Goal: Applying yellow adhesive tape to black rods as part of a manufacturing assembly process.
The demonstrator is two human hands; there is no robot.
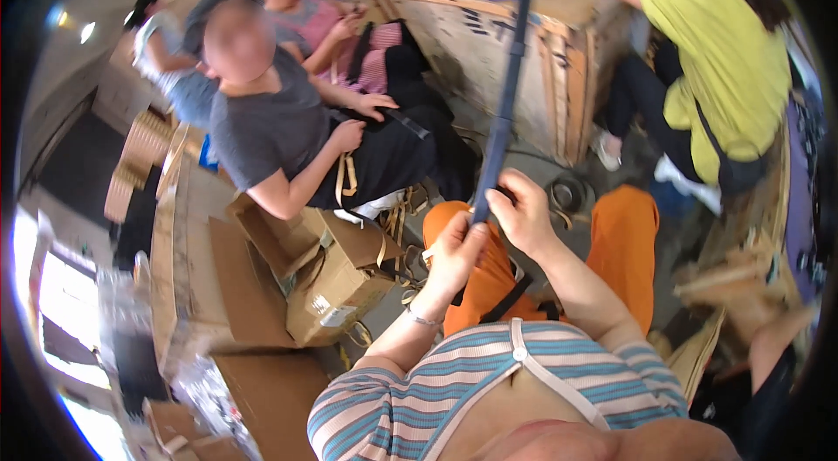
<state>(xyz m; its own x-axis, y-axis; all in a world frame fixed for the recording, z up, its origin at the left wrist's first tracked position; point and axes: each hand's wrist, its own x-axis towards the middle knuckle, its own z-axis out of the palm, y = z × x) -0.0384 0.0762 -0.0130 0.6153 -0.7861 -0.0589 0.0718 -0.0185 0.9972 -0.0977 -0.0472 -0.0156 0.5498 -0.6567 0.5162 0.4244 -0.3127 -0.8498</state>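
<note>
A long dark blue-grey strap (504,116) runs from my hands up toward the edge of the worktable in front. My left hand (456,249) closes round its near end, thumb on top. Right beside it, my right hand (521,209) pinches the same strap a little higher up, with bent fingers. The two hands almost touch, above my orange trousers (624,238). Another dark strip (506,297) hangs below my hands across my lap. What lies inside the closed fingers is partly hidden.
An open cardboard box (340,295) stands at my left among loose tan strips. Ahead is a wooden crate-like table (489,42) piled with dark straps. A co-worker in grey (271,116) sits at the left; another in yellow (724,68) reaches over the table at the right.
</note>
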